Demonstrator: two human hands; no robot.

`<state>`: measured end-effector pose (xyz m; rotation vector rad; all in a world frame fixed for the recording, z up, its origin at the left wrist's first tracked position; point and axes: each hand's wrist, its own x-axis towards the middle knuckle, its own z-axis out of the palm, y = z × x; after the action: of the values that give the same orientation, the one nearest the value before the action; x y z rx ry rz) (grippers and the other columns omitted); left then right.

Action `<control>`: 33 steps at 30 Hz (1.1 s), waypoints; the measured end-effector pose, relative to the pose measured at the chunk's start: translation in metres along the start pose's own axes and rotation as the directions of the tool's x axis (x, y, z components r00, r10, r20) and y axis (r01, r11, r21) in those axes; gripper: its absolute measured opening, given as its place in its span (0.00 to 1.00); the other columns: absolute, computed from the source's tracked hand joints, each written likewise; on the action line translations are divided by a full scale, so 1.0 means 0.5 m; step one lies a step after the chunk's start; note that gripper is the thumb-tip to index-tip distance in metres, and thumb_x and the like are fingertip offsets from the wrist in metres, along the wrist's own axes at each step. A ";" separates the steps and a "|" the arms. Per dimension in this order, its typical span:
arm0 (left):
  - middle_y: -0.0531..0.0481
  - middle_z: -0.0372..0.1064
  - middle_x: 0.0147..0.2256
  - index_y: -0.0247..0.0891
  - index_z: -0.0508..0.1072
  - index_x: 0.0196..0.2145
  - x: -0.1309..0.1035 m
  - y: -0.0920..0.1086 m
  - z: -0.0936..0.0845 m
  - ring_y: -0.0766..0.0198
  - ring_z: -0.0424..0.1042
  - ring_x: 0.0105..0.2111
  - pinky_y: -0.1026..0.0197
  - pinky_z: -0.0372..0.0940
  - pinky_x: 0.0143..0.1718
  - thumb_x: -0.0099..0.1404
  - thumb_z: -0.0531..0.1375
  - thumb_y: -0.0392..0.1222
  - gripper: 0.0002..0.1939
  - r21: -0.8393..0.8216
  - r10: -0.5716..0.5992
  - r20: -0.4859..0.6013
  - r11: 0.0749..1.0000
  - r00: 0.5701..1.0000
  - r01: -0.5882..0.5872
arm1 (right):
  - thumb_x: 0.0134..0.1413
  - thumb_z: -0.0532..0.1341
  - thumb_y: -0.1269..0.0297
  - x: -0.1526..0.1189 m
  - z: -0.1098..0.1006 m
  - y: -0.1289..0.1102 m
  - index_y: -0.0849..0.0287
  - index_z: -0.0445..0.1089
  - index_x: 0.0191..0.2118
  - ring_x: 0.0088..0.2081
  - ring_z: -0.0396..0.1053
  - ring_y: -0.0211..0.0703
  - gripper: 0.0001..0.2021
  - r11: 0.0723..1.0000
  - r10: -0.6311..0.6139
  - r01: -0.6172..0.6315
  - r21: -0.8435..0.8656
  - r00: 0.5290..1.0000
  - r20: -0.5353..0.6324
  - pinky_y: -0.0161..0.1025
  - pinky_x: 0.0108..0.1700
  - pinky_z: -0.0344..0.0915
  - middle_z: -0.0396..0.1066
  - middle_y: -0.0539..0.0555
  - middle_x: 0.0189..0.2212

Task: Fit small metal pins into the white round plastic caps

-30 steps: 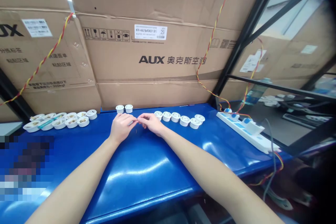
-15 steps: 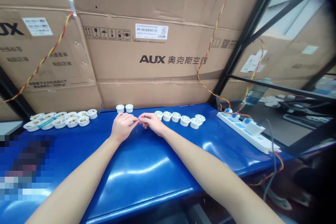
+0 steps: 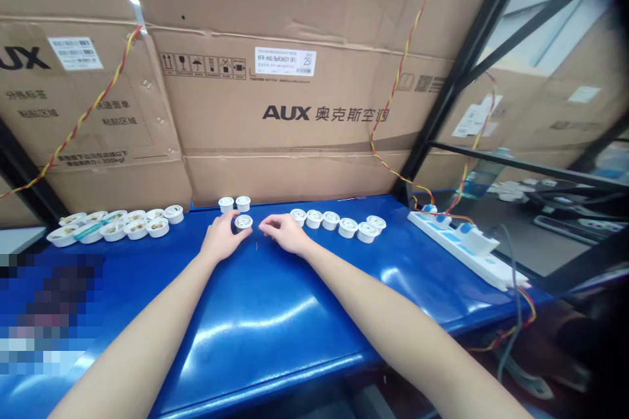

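Note:
My left hand (image 3: pixel 221 236) is curled around a small round white plastic part (image 3: pixel 244 223) with dark slots on its top, the thumb at its near side and the fingers at its far left. Close by on the right, my right hand (image 3: pixel 285 234) has its thumb and fingertips pinched together. Whatever is between those fingertips is too small to make out. A tiny thin brownish piece (image 3: pixel 256 245) lies on the blue tabletop (image 3: pixel 275 321) between the hands. Two similar white parts (image 3: pixel 234 203) stand behind the left hand.
A row of several white parts (image 3: pixel 348 227) extends right of my right hand. At the left, several open white cups (image 3: pixel 114 230) hold small pieces, with a teal tool (image 3: pixel 88 231) across them. A power strip (image 3: pixel 462 252) lies at right; cardboard (image 3: pixel 295 144) stands behind.
My hands, fingertips together before, have come apart. The left hand has moved slightly left and now sits around the white part, which shows more fully. The right hand remains nearly in place.

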<state>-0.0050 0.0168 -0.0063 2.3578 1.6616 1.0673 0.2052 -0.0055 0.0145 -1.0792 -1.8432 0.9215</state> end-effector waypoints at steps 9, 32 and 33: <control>0.48 0.74 0.45 0.45 0.69 0.46 -0.006 0.032 -0.018 0.52 0.72 0.44 0.54 0.65 0.43 0.59 0.62 0.47 0.18 -0.044 0.081 -0.040 0.996 0.996 -0.083 | 0.57 0.59 0.58 -0.002 0.007 -0.014 0.59 0.75 0.35 0.33 0.70 0.41 0.11 0.979 -0.178 0.157 -0.127 0.969 -0.172 0.37 0.39 0.64 0.75 0.52 0.32; 0.47 0.73 0.47 0.41 0.69 0.47 -0.021 0.082 -0.029 0.52 0.71 0.46 0.52 0.62 0.47 0.60 0.60 0.47 0.17 0.007 0.284 -0.029 0.959 0.958 -0.284 | 0.58 0.59 0.65 -0.010 0.009 -0.029 0.57 0.74 0.36 0.32 0.69 0.38 0.06 0.857 -0.390 0.290 -0.426 0.905 -0.168 0.35 0.37 0.62 0.75 0.51 0.32; 0.47 0.73 0.47 0.42 0.69 0.47 -0.021 0.081 -0.029 0.52 0.71 0.46 0.52 0.62 0.47 0.60 0.60 0.47 0.17 0.008 0.285 -0.031 0.958 0.958 -0.285 | 0.58 0.59 0.65 -0.010 0.009 -0.029 0.57 0.74 0.35 0.31 0.68 0.38 0.06 0.861 -0.382 0.282 -0.422 0.908 -0.173 0.35 0.37 0.62 0.75 0.51 0.32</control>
<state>0.0175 -0.0136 0.0168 2.6555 1.3585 1.1488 0.1983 -0.0164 0.0239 -1.0022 -1.9565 0.2007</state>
